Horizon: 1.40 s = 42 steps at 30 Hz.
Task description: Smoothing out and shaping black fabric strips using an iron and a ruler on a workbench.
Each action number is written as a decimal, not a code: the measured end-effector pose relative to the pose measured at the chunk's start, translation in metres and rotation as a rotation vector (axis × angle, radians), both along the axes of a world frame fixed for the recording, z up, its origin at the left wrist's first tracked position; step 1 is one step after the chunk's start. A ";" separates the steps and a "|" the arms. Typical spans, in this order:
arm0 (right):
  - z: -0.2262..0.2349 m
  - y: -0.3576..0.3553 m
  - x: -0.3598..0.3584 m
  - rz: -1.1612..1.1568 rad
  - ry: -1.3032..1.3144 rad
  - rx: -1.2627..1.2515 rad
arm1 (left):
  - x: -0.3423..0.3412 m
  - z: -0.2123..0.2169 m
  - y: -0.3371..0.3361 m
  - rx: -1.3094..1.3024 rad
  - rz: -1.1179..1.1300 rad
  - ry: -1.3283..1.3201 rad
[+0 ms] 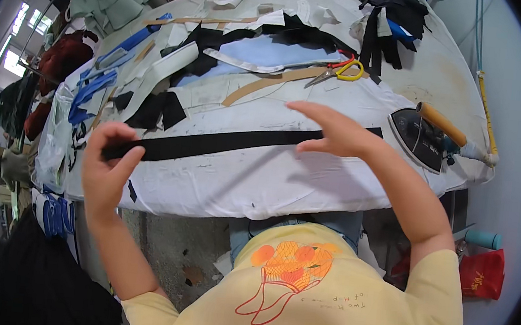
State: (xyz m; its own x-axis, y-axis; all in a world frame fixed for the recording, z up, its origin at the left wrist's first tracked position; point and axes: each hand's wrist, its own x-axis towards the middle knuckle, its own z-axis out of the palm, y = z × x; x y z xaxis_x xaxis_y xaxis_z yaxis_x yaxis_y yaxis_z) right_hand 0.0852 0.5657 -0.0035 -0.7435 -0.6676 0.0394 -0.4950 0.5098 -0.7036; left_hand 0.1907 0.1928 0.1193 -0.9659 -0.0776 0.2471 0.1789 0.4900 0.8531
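Observation:
A long strip of black fabric (pixel 224 143) stretches across the near part of the white-covered table (pixel 284 181). Its left end is in my left hand (pixel 108 165), with the fingers curled round it and the thumb on its near side. Toward the strip's other end hovers my right hand (pixel 330 132), thumb and fingers spread apart with nothing between them. Part of the strip is hidden behind that hand, and its far tip shows beyond my wrist. An iron (pixel 418 138) with a wooden handle rests to the right of my right hand.
Scissors (pixel 340 72) with red and yellow handles lie among paper patterns and light-blue cloth (pixel 259 51). Black fabric scraps (pixel 167 111) are at the left, and a bundle of black strips (pixel 393 18) sits far right. A red bag (pixel 480 273) is below the table's right end.

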 end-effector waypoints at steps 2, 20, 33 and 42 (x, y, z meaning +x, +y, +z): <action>-0.002 -0.007 -0.016 0.115 -0.131 -0.062 | 0.002 0.014 -0.006 0.077 -0.051 0.089; 0.091 -0.021 -0.099 0.041 -0.679 -0.983 | -0.132 -0.093 -0.074 0.405 0.366 -0.167; 0.192 -0.231 -0.238 -0.045 0.163 -0.824 | -0.164 -0.155 -0.103 -1.082 0.299 -0.088; 0.103 -0.234 -0.294 -0.239 0.111 -0.914 | -0.187 -0.127 -0.173 -0.433 0.328 0.200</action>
